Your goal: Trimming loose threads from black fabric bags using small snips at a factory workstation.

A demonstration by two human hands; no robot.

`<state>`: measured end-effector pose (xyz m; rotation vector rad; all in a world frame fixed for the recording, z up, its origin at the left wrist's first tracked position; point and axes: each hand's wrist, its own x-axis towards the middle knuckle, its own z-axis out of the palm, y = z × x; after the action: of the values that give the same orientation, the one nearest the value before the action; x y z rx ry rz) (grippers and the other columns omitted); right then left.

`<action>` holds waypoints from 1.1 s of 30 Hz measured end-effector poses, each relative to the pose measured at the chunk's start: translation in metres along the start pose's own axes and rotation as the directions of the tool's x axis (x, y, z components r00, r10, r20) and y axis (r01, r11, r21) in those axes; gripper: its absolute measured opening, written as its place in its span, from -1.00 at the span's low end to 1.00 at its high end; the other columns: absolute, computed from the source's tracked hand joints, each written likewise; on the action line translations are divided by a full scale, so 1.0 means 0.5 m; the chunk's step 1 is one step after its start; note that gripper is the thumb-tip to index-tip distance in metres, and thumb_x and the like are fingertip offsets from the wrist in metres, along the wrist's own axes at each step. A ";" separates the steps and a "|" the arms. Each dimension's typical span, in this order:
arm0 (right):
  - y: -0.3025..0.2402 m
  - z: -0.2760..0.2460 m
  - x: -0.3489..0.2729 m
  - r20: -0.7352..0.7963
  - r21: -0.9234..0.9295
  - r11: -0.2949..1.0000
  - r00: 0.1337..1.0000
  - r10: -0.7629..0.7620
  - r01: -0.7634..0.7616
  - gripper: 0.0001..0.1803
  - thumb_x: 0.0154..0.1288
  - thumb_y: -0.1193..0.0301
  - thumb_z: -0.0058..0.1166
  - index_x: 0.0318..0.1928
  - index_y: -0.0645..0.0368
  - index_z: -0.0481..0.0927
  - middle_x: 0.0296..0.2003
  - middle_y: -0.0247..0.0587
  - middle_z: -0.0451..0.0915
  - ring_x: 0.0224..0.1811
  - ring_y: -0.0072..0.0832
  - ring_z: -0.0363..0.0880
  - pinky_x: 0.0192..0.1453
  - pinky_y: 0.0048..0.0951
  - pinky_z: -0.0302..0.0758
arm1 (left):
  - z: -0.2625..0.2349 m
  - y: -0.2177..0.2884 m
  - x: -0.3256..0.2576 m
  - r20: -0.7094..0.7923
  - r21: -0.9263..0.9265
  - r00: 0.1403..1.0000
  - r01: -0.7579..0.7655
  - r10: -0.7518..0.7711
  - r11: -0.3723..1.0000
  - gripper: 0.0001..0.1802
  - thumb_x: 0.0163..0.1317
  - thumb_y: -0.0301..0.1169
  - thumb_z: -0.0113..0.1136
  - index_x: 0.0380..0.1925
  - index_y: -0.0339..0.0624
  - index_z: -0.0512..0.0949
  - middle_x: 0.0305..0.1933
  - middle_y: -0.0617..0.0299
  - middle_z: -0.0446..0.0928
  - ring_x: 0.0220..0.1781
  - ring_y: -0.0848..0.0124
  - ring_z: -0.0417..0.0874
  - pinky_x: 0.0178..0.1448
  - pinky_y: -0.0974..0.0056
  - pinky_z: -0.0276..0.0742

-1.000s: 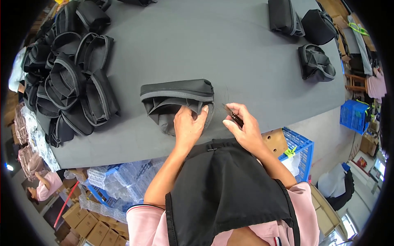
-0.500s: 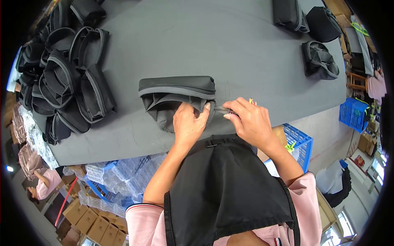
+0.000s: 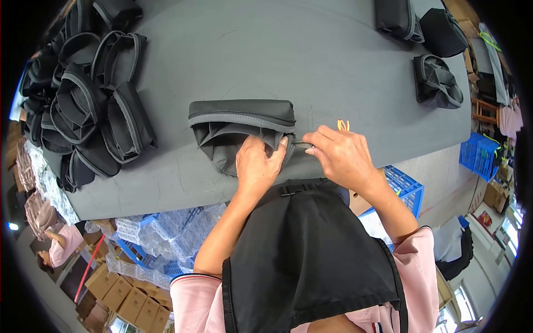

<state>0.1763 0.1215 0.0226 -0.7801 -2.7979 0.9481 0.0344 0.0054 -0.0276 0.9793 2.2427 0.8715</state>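
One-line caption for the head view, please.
Left hand pins an open grey pouch on the grey table; right hand pinches its zipper end.

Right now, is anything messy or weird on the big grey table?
Nothing looks broken or spilled. The black pouches at the left lie in a jumbled heap, and a small orange loop sits loose on the table near the right hand.

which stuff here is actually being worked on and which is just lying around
In hand:
- open grey pouch
- left hand pressing on it
- right hand pinching at its corner

Lying about:
- pile of pouches
- pouches at far right
- blue crate
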 end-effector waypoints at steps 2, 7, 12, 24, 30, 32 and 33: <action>-0.001 -0.001 0.001 -0.016 0.006 1.000 1.000 -0.012 0.012 -0.83 0.06 0.48 0.14 -0.26 0.12 0.57 -0.46 -0.30 0.52 -0.49 -0.22 0.50 -0.43 -0.29 0.42 | -0.001 0.002 0.002 0.032 -0.034 0.999 0.038 -0.037 0.999 -0.53 -0.01 -0.15 0.30 -0.75 -0.35 0.42 -0.60 -0.02 0.44 -0.52 0.05 0.50 -0.39 0.06 0.39; 0.007 0.005 -0.002 -0.036 0.076 0.997 0.999 0.028 -0.025 -0.84 0.06 0.48 0.16 -0.28 0.12 0.58 -0.44 -0.30 0.55 -0.49 -0.24 0.51 -0.39 -0.35 0.45 | -0.004 0.004 0.005 0.037 -0.057 0.998 0.047 -0.045 0.997 -0.54 -0.01 -0.14 0.30 -0.73 -0.35 0.44 -0.60 0.00 0.44 -0.52 0.07 0.51 -0.38 0.07 0.40; 0.022 0.037 -0.009 -0.005 0.418 0.889 0.978 0.208 -0.187 -0.81 0.07 0.50 0.15 -0.24 0.17 0.60 -0.43 -0.24 0.56 -0.53 -0.43 0.47 -0.34 -0.48 0.43 | -0.011 -0.004 0.003 0.008 -0.034 1.000 0.004 -0.004 0.999 -0.53 0.01 -0.13 0.30 -0.71 -0.35 0.44 -0.60 0.01 0.44 -0.52 0.07 0.51 -0.38 0.08 0.41; -0.007 0.036 -0.023 -0.186 0.407 0.899 0.948 0.258 -0.165 -0.84 0.08 0.48 0.14 -0.26 0.18 0.57 -0.41 -0.22 0.57 -0.41 -0.36 0.54 -0.37 -0.42 0.43 | -0.034 0.021 0.024 0.048 -0.078 0.998 0.041 -0.037 0.996 -0.50 0.03 -0.08 0.29 -0.65 -0.38 0.47 -0.59 0.00 0.46 -0.53 0.08 0.52 -0.38 0.11 0.42; -0.020 0.040 -0.029 -0.079 0.518 0.831 0.956 0.282 -0.202 -0.81 0.06 0.49 0.16 -0.26 0.20 0.54 -0.41 -0.25 0.51 -0.46 -0.37 0.50 -0.39 -0.46 0.42 | -0.061 0.030 0.058 0.239 -0.110 0.959 0.185 -0.154 0.977 -0.44 -0.03 0.00 0.32 -0.62 -0.41 0.50 -0.57 -0.04 0.53 -0.49 0.14 0.58 -0.33 0.17 0.46; -0.030 0.042 -0.037 -0.106 0.505 0.848 0.964 0.242 -0.157 -0.80 0.05 0.50 0.17 -0.25 0.19 0.54 -0.39 -0.26 0.49 -0.46 -0.39 0.50 -0.39 -0.46 0.42 | -0.064 0.024 0.067 0.261 -0.080 0.949 0.203 -0.176 0.976 -0.42 -0.05 0.03 0.33 -0.60 -0.42 0.51 -0.58 -0.03 0.53 -0.50 0.22 0.58 -0.33 0.20 0.46; -0.033 0.043 -0.040 -0.134 0.490 0.864 0.970 0.203 -0.113 -0.79 0.03 0.51 0.18 -0.25 0.17 0.54 -0.36 -0.28 0.48 -0.46 -0.40 0.50 -0.39 -0.46 0.42 | -0.065 0.023 0.067 0.270 -0.111 0.942 0.235 -0.198 0.966 -0.40 -0.05 0.04 0.33 -0.60 -0.42 0.51 -0.59 -0.01 0.53 -0.51 0.26 0.56 -0.34 0.21 0.46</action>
<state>0.1810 0.0887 0.0167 -0.9645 -2.2198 1.4395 -0.0026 0.0262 -0.0052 0.7179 1.9925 0.7481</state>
